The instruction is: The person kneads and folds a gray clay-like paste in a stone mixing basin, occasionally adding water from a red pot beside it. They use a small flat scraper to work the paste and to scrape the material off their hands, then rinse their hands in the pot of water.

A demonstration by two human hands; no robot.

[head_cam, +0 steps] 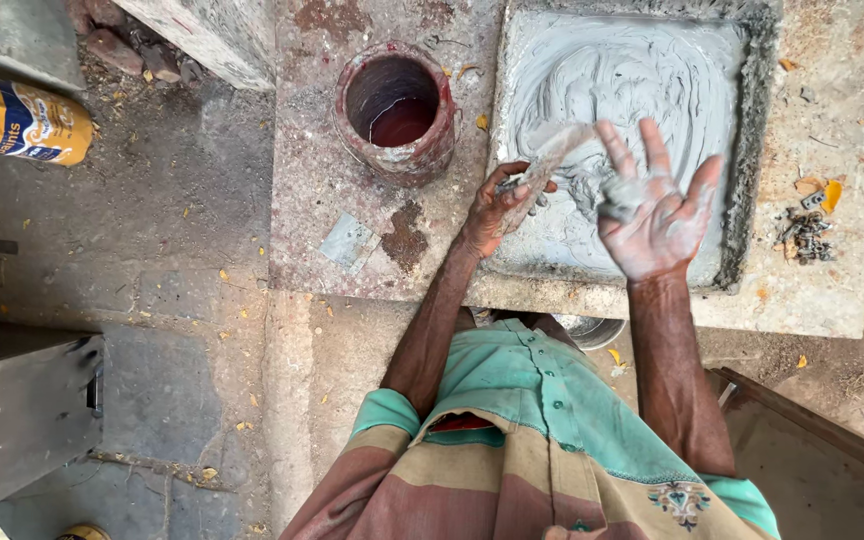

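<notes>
A patch of wet grey cement paste is spread on a stone slab in front of me. My left hand grips a flat putty blade smeared with the paste, its tip pointing up and right over the patch. My right hand is raised palm up over the paste with fingers spread, coated grey, and a lump of paste rests on the palm near the thumb.
A round, stained clay pot with dark liquid stands on the slab left of the paste. A small scrap heap lies at the slab's right. A yellow paint can lies on the ground far left. A metal bowl sits below the slab edge.
</notes>
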